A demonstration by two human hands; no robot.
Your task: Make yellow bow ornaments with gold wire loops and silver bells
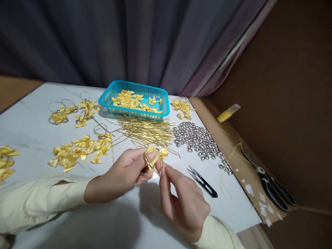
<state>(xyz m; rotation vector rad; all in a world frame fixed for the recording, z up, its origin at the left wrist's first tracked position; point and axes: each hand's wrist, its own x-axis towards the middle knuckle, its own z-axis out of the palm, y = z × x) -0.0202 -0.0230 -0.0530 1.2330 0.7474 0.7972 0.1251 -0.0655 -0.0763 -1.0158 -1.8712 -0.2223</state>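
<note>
My left hand (121, 174) pinches a small yellow ribbon bow (155, 154) above the white table (31, 131), near its front middle. My right hand (181, 200) pinches a thin gold cord (150, 166) that loops around the bow. Both hands meet at the bow with fingers closed. Just behind them lies a heap of gold cords (147, 129). Loose yellow bows (77, 150) lie to the left of my left hand.
A blue basket (109, 98) holding yellow bows stands at the back. Silver beads (199, 140) are spread at the right, black thread snips (202, 181) beside my right hand. Finished bows with rings (70, 112) lie back left. Large scissors (275, 188) and a yellow tube (228, 113) rest on cardboard, right.
</note>
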